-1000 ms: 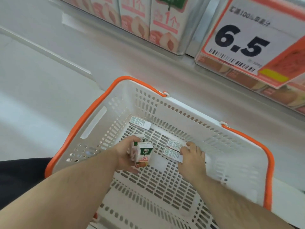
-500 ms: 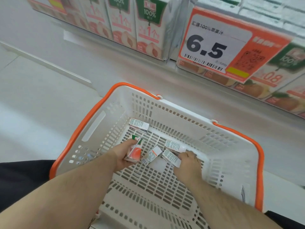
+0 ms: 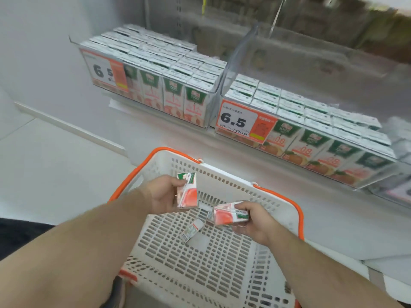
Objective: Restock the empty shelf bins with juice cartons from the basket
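Head view: both hands are raised above the white basket (image 3: 222, 174) with orange rim, each carrying stock. Left hand (image 3: 163, 193) grips one juice carton (image 3: 188, 190) upright, straw side facing the camera, fingers curled round its far side. Right hand (image 3: 252, 222) grips a second carton (image 3: 229, 215) lying on its side, thumb on top and fingers underneath. Neither carton touches the basket. On the perforated basket floor one more small carton (image 3: 191, 230) lies flat between the two hands; something pale just behind the right-hand carton may be another, but it is mostly hidden. Rest of the basket floor shows only bare slots. On the shelf (image 3: 169, 136) beyond, the left clear bin (image 3: 153, 85) behind a 6.5 price tag (image 3: 241, 121) neighbour looks packed with peach-pattern cartons front to back; the right bin (image 3: 311, 130) shows full front rows, though its rear part seems unfilled, blurred by the clear divider (image 3: 240, 54). Judgement: task is late-stage. Most stock appears already shelved; remaining work is placing the two cartons in hand, then the last one or two in the basket. Which bin takes them cannot be told from this frame.
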